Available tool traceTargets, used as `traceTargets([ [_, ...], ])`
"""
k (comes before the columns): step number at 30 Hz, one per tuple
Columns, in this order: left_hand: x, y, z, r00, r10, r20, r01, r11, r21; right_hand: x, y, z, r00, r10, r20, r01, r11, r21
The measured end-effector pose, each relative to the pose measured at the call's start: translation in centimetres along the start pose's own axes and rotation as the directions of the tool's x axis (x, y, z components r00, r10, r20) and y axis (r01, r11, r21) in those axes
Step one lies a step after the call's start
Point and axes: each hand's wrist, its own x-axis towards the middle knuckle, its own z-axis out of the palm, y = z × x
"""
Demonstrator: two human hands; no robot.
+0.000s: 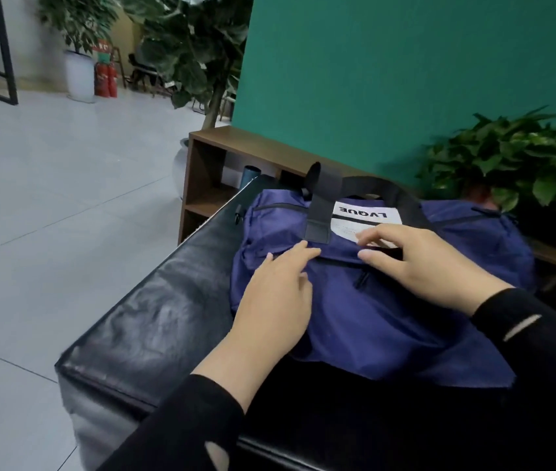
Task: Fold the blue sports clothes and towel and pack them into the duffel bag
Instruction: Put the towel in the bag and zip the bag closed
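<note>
Office lobby: tiled floor [49,185], fire extinguishers [106,79], potted plants [81,39].

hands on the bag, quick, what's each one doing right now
Left hand: open, fingers straight, resting on the duffel bag.
Right hand: open, fingers loosely bent over the bag's top, gripping nothing visible.

The duffel bag [381,311] is showing navy blue, with black handles [329,195] and a white label [366,217] printed in black. It is lying on a glossy black bench [154,321]. At twelve o'clock a teal wall [405,79] is standing; at ten o'clock, red extinguishers [106,79].
</note>
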Motion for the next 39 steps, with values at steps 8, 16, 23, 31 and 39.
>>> traceTargets([
  [8, -0.1, 1.9, -1.1, 0.995, -0.069, 0.076, 0.081, 0.982, -0.168, -1.2, 0.4, 0.7, 0.998, 0.047, 0.03, -0.047, 0.999, 0.0],
  [16, 0.5, 1.0, -1.0, 0.999, -0.025, 0.046, 0.031, 0.99, -0.135, -1.2, 0.1, 0.9, 0.993, 0.106, 0.043, -0.109, 0.992, 0.063],
  [23, 1.4, -1.5, -1.3, 0.999, -0.013, -0.036, 0.017, 0.992, 0.121, -0.9, -0.2, 1.9, 0.987, 0.159, -0.037, -0.155, 0.982, 0.108],
  [31, 1.6, -1.5, -1.8, 0.988, -0.087, -0.129, 0.057, 0.974, -0.219, 1.0, -1.2, 3.4, 0.964, 0.186, -0.19, -0.198, 0.979, -0.048],
  [39, 2.8, -2.9, -1.8, 0.952, -0.091, -0.293, 0.093, 0.996, -0.005, 1.3, -0.5, 3.8, 0.967, 0.15, -0.204, -0.16, 0.987, -0.032],
])
